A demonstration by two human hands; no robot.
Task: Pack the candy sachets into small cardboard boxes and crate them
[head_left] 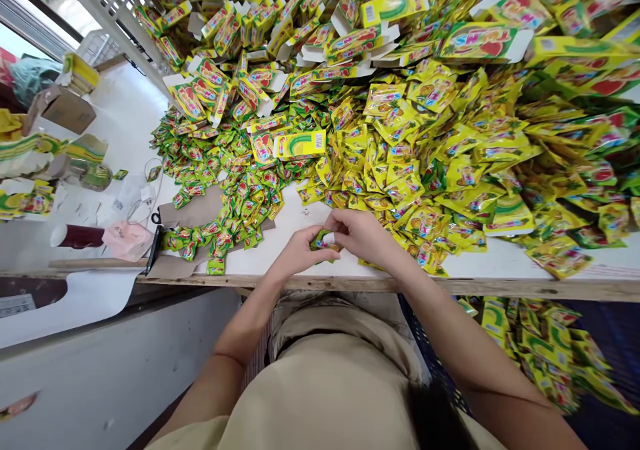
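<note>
Near the table's front edge, my left hand (301, 253) is closed on a small green packet (319, 239), thumb and fingers round its left side. My right hand (356, 232) pinches at the same packet from the right, fingertips bent over a small white piece (329, 239). The two hands almost touch. Beyond them lie a heap of small green packets (247, 203) to the left and a large heap of yellow sachets (400, 170) to the right. A yellow-green box (300, 145) rests on the packets behind my hands.
Open and flat boxes (350, 43) pile up at the back. At left are a dark red cylinder (83, 237), a pink item (127, 240), a clear jar (93, 175) and a cardboard box (67, 109). A blue crate (607, 330) with more yellow sachets sits below the table at right.
</note>
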